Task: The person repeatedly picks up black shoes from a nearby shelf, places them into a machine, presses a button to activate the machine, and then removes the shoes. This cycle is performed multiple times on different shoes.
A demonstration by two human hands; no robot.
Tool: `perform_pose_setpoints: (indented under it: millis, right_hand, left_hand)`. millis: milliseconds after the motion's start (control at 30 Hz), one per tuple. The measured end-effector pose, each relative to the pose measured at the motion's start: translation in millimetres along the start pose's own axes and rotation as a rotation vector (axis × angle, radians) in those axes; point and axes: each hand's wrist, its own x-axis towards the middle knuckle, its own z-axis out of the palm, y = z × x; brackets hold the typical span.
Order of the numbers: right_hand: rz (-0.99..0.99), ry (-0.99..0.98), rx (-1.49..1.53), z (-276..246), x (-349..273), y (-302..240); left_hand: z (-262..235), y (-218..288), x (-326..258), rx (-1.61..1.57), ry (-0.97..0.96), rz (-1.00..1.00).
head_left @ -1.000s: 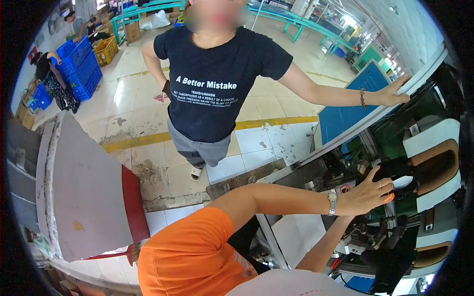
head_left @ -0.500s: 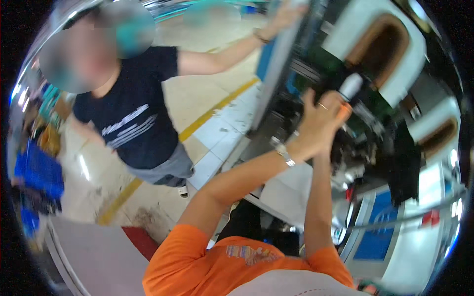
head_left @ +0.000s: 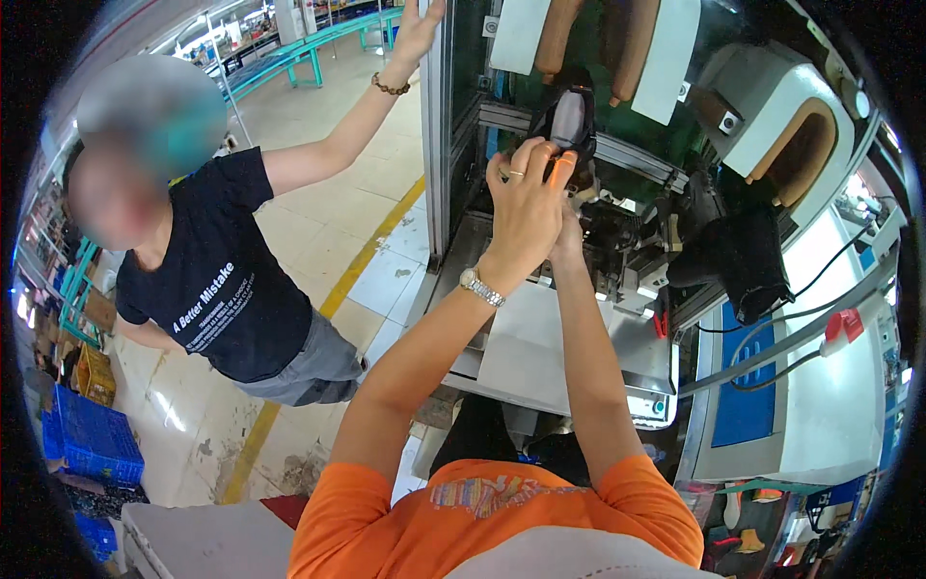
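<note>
A black shoe upper (head_left: 582, 108) with a pale grey bottom sits in front of the machine, beyond my fingers. My left hand (head_left: 529, 193), with a watch at the wrist and a ring, is closed on its near end. Orange shows at the fingertips there. Partly hidden behind it, my right hand (head_left: 569, 232) is raised to the same end of the shoe; most of its fingers do not show. Below and to the right of the hands are the machine's metal clamps (head_left: 632, 270). A black boot-shaped piece (head_left: 738, 261) hangs at the right.
White housings with brown U-shaped pads (head_left: 805, 145) stand above and right. A metal frame post (head_left: 436, 145) bounds the machine at left. Beside it stands a person in a dark shirt (head_left: 227, 289), one arm raised to the post. Blue crates (head_left: 96, 434) lie far left; a grey hose (head_left: 772, 347) crosses right.
The view has swung, so the machine and my hands now appear further left. Both hands stay together at the shoe upper. The other person's arm remains raised at the post.
</note>
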Motion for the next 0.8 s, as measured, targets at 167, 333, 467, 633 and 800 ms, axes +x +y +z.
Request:
perform_pose_setpoints:
  millis: [167, 333, 467, 633, 800]
  right_hand:
    - [0.040, 0.159, 0.002, 13, 2, 0]
    - [0.065, 0.085, -0.029, -4, 14, -5]
    - [0.056, 0.087, -0.048, -27, 30, -7]
    - [0.096, 0.106, -0.109, 1, 15, -1]
    - [0.073, 0.159, -0.110, -11, 17, -6]
  left_hand:
    - [-12, -5, 0, -0.009, -0.072, -0.001]
    - [-13, -8, -4, 0.011, -0.108, 0.030]
    - [-7, 1, -4, -0.015, -0.110, 0.021]
    - [-9, -7, -7, 0.016, -0.090, 0.001]
    - [1, -2, -9, -0.026, -0.076, -0.019]
